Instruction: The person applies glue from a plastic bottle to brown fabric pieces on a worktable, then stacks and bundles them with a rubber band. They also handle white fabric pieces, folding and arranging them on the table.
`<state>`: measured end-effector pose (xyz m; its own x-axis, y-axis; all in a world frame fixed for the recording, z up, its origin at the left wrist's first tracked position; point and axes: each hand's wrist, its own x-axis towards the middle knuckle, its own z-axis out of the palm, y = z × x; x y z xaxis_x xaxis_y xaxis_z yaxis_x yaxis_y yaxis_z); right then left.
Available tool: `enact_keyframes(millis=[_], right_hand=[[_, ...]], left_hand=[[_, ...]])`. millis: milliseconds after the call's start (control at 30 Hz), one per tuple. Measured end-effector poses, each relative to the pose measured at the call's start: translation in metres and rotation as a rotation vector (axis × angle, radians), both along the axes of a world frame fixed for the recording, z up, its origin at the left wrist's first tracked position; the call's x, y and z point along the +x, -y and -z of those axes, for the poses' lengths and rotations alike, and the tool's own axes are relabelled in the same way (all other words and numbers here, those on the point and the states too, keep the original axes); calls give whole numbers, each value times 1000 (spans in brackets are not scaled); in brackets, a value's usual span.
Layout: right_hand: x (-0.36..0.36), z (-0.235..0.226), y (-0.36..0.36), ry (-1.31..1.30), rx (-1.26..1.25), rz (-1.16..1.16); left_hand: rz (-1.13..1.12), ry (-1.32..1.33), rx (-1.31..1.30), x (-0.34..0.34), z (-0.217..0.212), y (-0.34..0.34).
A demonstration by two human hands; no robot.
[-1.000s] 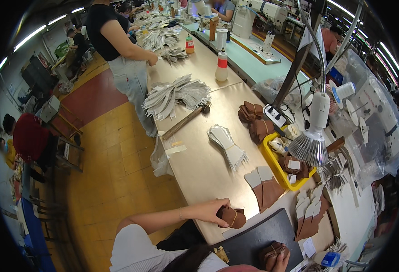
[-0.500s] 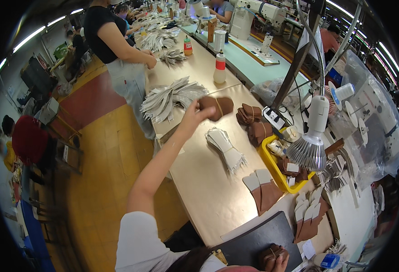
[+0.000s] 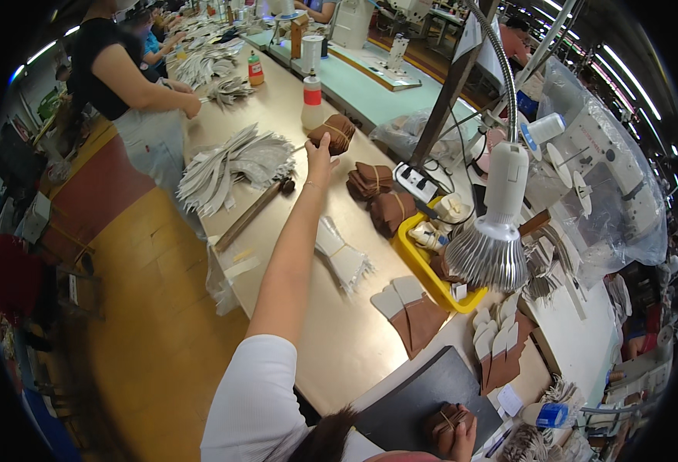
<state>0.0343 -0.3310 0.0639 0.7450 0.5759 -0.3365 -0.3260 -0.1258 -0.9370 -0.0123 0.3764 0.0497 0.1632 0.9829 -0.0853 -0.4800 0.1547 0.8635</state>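
A fan of pale grey strips (image 3: 239,168) lies on the gold-toned surface (image 3: 331,339), left of the left hand (image 3: 320,158), whose fingers are closed on the near edge of a rubber-banded brown bundle (image 3: 339,132) near a red-banded bottle (image 3: 312,114). Further right are two brown stacks (image 3: 391,211) and a yellow basket (image 3: 410,248). Over a black board (image 3: 400,400), the right hand (image 3: 464,437) has its fingers curled around a tied brown bundle (image 3: 443,423).

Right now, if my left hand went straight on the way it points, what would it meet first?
The brown bundle is already at your left hand's fingertips; beyond that, probably the red-banded bottle, though depth is unclear and it might pass just right.
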Motion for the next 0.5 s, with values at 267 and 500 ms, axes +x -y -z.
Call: enact_keyframes(millis=[267,500], right_hand=[[1,4,1,106,-32,-24],[7,-10,-4,29,-67,-97]], left_hand=[[86,-331,83,42,25,-23],[249,-626,192,55,36,-6]])
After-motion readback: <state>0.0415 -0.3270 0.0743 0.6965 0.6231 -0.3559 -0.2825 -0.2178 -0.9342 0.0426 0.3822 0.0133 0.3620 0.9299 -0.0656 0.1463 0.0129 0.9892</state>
